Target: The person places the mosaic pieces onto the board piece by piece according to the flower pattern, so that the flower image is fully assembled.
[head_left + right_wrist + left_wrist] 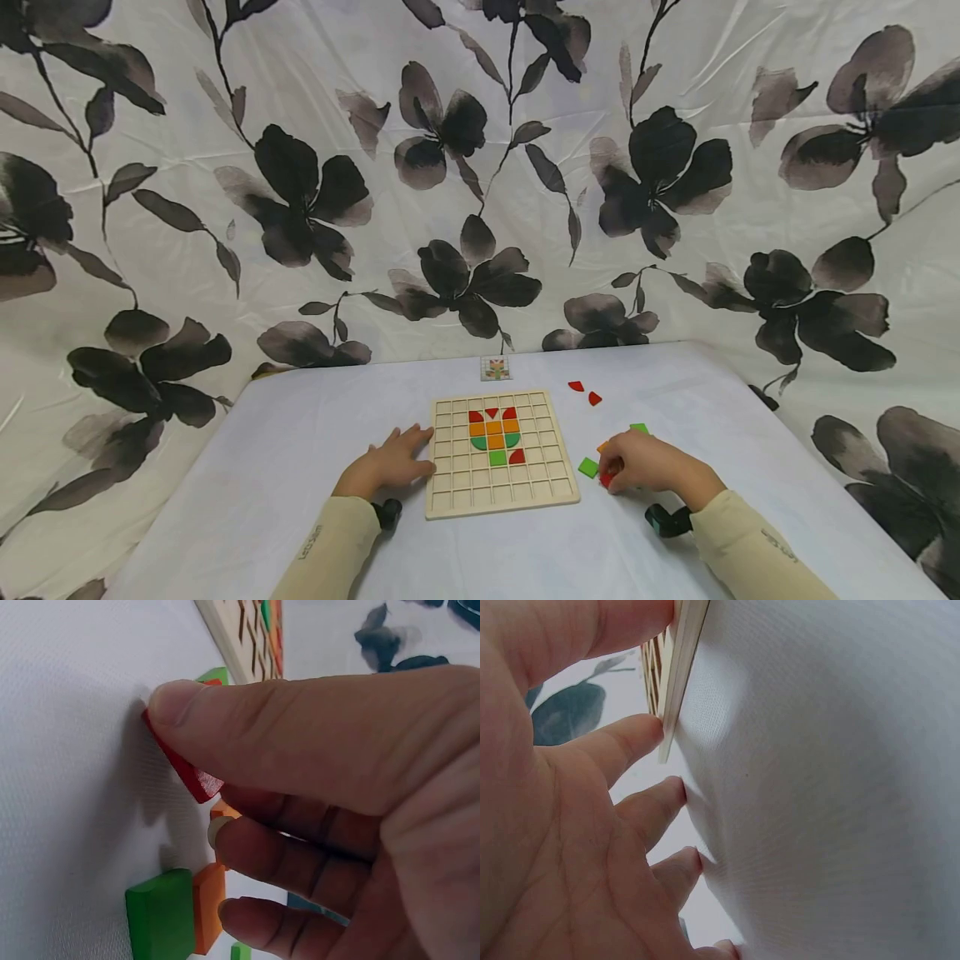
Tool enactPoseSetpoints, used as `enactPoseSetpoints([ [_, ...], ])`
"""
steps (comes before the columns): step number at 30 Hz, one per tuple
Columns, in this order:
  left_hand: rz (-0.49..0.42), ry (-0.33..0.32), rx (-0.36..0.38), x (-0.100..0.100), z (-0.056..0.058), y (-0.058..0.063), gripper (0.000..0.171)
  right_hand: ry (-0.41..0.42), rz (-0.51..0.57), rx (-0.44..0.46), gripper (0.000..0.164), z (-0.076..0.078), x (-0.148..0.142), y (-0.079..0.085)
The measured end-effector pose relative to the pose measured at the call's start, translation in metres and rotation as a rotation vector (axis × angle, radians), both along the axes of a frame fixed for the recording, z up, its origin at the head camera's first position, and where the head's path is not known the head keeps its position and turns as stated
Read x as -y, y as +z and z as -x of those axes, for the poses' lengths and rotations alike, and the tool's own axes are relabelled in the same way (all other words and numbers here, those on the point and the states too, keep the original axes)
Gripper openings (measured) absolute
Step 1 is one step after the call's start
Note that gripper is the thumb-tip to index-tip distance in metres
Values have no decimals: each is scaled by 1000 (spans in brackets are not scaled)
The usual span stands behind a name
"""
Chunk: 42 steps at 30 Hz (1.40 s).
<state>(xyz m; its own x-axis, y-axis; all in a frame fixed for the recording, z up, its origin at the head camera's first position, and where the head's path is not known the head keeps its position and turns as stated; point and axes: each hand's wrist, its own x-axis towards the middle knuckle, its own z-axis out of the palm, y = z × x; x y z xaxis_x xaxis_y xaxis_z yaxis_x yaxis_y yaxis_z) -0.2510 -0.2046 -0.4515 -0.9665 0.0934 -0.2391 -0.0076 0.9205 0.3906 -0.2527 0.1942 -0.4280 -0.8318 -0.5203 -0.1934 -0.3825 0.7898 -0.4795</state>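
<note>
My left hand [390, 462] rests at the left edge of a wooden grid board [461, 497], fingers spread. In the left wrist view its thumb and index finger touch the board's side. Between thumb and fingertips, my right hand [656, 467] pinches a red tile [180, 765], tilted close over the table right of the board. The board's upper middle carries a pattern of red pieces, orange squares [493, 428], green rounded pieces and a light green square [497, 457]. A red quarter-round piece [517, 456] sits beside that square.
A light green tile [588, 467] lies next to my right hand; a dark green tile [159, 915] and an orange tile [210, 907] lie beneath it. Two red pieces [595, 398] lie farther back. Behind the board is a small picture card [496, 367], before a flowered cloth [480, 200].
</note>
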Motion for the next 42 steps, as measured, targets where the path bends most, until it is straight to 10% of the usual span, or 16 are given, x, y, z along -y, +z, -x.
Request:
enactPoseSetpoints([
  [42, -12, -3, 7, 3, -4, 4, 68, 156, 270, -104, 6, 35, 128, 4],
])
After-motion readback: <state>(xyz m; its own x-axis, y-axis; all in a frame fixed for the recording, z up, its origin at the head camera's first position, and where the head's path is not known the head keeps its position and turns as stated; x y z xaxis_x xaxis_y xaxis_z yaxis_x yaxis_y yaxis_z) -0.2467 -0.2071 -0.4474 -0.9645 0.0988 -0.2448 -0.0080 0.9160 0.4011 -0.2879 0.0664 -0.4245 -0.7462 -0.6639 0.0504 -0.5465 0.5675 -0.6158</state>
